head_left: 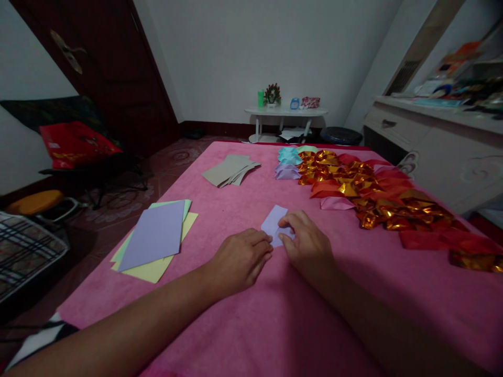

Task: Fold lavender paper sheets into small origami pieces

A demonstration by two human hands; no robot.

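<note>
A small folded lavender paper (274, 221) lies in the middle of the pink-covered table (251, 324). My left hand (239, 259) rests with curled fingers on the paper's near left edge. My right hand (306, 243) presses its fingertips on the paper's near right edge, fingers bent together. Both hands pinch the same sheet against the cloth.
A stack of lavender, green and yellow sheets (155, 238) lies at the left. Grey card pieces (230, 170) sit further back. Gold and red folded shapes (377, 196) and pastel folded ones (288, 162) spread along the right. A white dresser (444, 152) stands right, a small white table (285, 112) behind.
</note>
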